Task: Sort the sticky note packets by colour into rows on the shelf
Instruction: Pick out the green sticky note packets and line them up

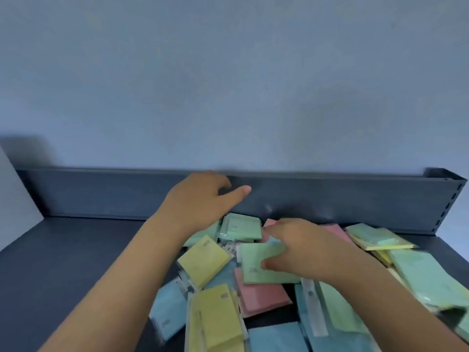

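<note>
A mixed heap of sticky note packets lies on the dark shelf [63, 262], right of centre: green, yellow, pink and blue ones in clear wrappers. My right hand [302, 250] grips a green packet [256, 265] on top of the heap, thumb under its right edge. My left hand [200, 196] hovers above the far side of the heap near the shelf's back wall, fingers apart, holding nothing. A yellow packet [204, 261] lies just below my left wrist, a pink packet [261, 297] under the green one.
The shelf's low dark back wall [101, 194] runs across the view, with a slotted upright [449, 207] at the right end. A pale panel [15, 199] closes the left side. Bare dark shelf surface extends left of the heap.
</note>
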